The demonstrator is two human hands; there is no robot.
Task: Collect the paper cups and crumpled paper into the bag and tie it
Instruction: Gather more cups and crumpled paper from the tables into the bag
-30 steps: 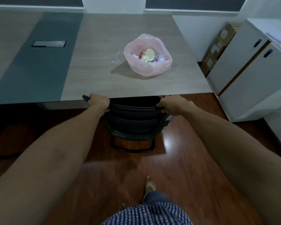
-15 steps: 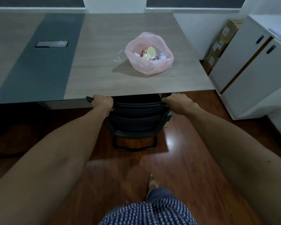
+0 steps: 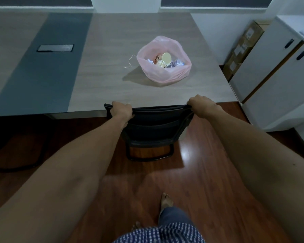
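- Wood-grain tabletop (image 3: 112, 81) with a dark grey strip stands over a glossy red-brown plank floor (image 3: 209, 181); white cabinets (image 3: 270, 81) line the right wall.
- Translucent pink bag (image 3: 163, 72) sits open on it, holding paper cups (image 3: 164, 59) and crumpled paper (image 3: 176, 63).
- Left hand (image 3: 121, 109) and right hand (image 3: 201, 106) grip a black chair (image 3: 156, 123) backrest at the table's near edge.

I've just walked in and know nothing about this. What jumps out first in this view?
A pink plastic bag sits open on the wooden table, with paper cups and crumpled paper inside it. Nearer the camera, the left hand and right hand each grip the top edge of a black chair tucked under the table's near side.
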